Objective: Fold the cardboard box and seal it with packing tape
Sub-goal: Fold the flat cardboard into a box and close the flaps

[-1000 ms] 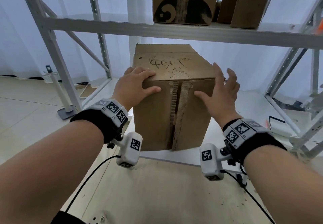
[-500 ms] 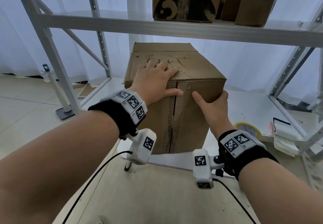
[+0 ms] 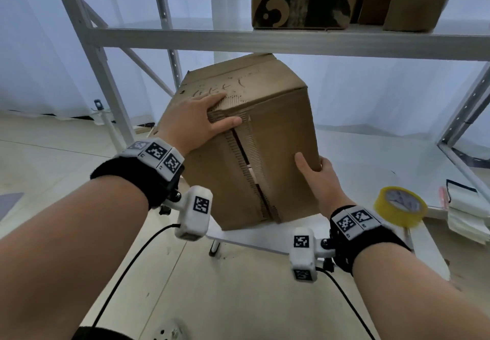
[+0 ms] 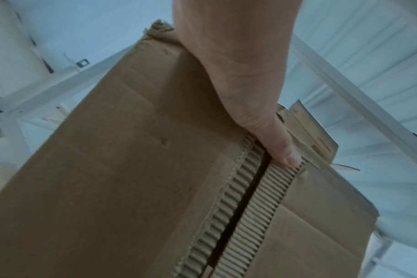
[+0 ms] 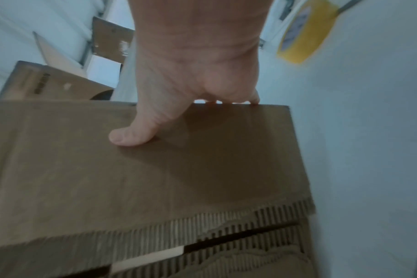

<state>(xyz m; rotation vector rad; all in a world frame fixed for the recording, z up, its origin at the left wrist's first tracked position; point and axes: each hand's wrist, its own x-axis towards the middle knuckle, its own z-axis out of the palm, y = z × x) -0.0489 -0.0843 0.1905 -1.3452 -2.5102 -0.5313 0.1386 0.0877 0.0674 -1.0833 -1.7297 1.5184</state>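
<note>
Brown corrugated cardboard forms the box (image 3: 267,138), which stands tilted, leaning away to the left, on the white counter (image 3: 371,159) beneath a metal shelf (image 3: 265,39). The left hand (image 3: 191,124) lies over the box's upper near edge: fingers spread flat on the scribbled top face, thumb stretched along the near face across the head of the seam (image 3: 246,164) where two flaps meet with a dark gap between them. The right hand (image 3: 318,177) clasps the box's lower right vertical edge, thumb pressed on the near face and fingers wrapped round onto the side face. Both forearms reach forward, each wrist bearing a black band with a marker-tagged white camera unit. The head view alone shows the tilt, the further boxes on the shelf, and a yellow roll of packing tape (image 3: 400,207) lying on the counter just right of the right wrist. The left wrist view shows the thumb tip (image 4: 286,154) resting on the torn, fluted seam edge; the fingers are hidden there. The right wrist view shows the thumb (image 5: 131,135) flat on the cardboard, the fingertips (image 5: 252,100) hooked over the far edge, and the tape roll (image 5: 302,33) blurred at upper right.
</note>
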